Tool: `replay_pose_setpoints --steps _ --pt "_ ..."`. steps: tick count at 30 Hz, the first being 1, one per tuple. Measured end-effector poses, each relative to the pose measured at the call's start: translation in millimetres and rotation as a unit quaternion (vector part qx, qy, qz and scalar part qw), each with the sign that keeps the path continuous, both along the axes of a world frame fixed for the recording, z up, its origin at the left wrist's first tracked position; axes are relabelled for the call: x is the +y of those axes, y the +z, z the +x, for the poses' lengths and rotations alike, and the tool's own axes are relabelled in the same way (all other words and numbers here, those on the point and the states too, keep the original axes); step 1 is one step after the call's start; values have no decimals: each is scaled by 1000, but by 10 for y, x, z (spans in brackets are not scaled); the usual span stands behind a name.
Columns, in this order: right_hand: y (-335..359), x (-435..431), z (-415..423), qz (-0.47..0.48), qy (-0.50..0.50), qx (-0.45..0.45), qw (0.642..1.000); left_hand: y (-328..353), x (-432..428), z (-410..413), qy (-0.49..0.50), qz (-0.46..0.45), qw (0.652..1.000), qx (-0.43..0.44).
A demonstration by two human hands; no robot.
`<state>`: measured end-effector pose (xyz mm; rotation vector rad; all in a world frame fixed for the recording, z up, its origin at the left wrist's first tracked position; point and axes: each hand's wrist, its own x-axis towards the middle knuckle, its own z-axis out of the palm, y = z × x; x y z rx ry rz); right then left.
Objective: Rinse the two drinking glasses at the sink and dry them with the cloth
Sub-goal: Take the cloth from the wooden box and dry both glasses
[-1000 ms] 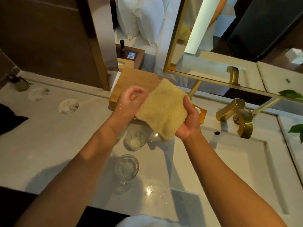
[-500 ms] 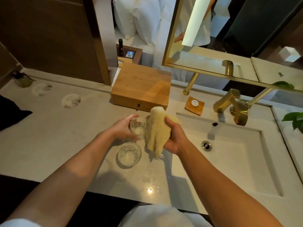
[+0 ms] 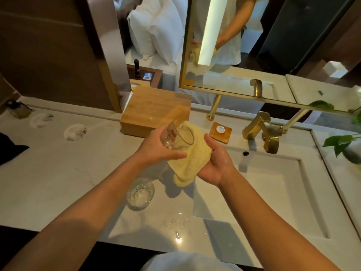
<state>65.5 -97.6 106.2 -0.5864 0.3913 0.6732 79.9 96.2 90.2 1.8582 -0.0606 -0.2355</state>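
My left hand (image 3: 158,148) grips a clear drinking glass (image 3: 176,136), lifted off the counter and tilted with its mouth toward the right. The yellow cloth (image 3: 187,159) is bunched against and partly into the glass's mouth, and my right hand (image 3: 214,161) holds it from the right side and below. A second clear glass (image 3: 140,193) stands upright on the counter below my hands. The white rectangular sink (image 3: 277,192) lies to the right, with a gold faucet (image 3: 259,130) behind it.
A wooden box (image 3: 152,114) sits at the back of the pale counter (image 3: 58,173), a small wooden tray (image 3: 220,132) beside it. Two round coasters (image 3: 75,132) lie at the left. A green plant (image 3: 343,141) stands at the right edge. Water drops (image 3: 178,222) glisten near the front.
My left hand has lifted the farther glass off the counter and tilted it. My right hand has brought the cloth up against the glass's mouth. The other glass stays put.
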Motion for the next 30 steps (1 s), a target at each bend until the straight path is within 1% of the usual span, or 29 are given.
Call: replay_pose_setpoints --steps 2,3,4,5,6,7,8,10,11,12,13,15,17,20,23,24,25,26,27,28,29,30 --pt "175 -243 4 -52 -38 -27 998 122 -141 -16 -1 105 994 -20" --pt "267 -393 27 -103 -66 -60 991 168 -218 -40 -1 142 989 -29" --pt "378 -541 35 -172 -85 -108 976 220 -316 -76 -5 166 985 -34" --pt "485 -676 18 -265 -82 -171 946 255 -427 -103 -11 177 984 -33" --pt "588 -781 -24 -358 -64 -239 900 282 -549 -133 -15 182 983 -30" --pt "674 -860 -89 -435 -37 -310 845 318 -686 -159 -17 180 983 -27" --pt "743 -930 -175 -475 8 -373 797 354 -828 -183 -13 172 985 -23" --pt "773 -1087 -332 -505 120 -453 725 434 -1113 -235 -10 149 988 -28" --pt "750 -1196 -388 -509 160 -471 703 481 -1245 -274 -15 149 988 -37" --pt "765 -1308 -429 -510 184 -474 694 534 -1361 -319 -22 156 986 -45" --pt "803 -1416 -441 -501 198 -459 706 583 -1455 -367 -31 170 983 -53" --pt "878 -1603 -427 -470 234 -416 743 714 -1605 -478 -56 204 975 -74" --pt "928 -1707 -421 -432 281 -398 758 832 -1708 -588 -85 245 961 -97" --pt "942 -1796 -431 -332 341 -344 809 905 -1776 -717 -111 312 935 -125" --pt "921 -1852 -464 -226 328 -303 866 970 -1789 -870 -101 320 928 -161" --pt "952 -1841 -515 -206 319 -298 876 1005 -1808 -912 -100 335 921 -174" --pt "938 -1833 -565 -202 308 -317 874 1051 -1829 -940 -101 346 917 -172" --pt "905 -1842 -618 -230 296 -360 854 1097 -1850 -967 -100 350 919 -150" --pt "890 -1848 -659 -278 291 -420 813 1152 -1879 -994 -104 334 930 -112" --pt "923 -1857 -702 -329 287 -483 759 1221 -1900 -1006 -117 308 942 -68" --pt "982 -1886 -735 -377 283 -552 688 1283 -1910 -1012 -136 269 953 -20" --pt "1037 -1908 -767 -391 286 -626 612 1348 -1915 -985 -166 217 961 40"
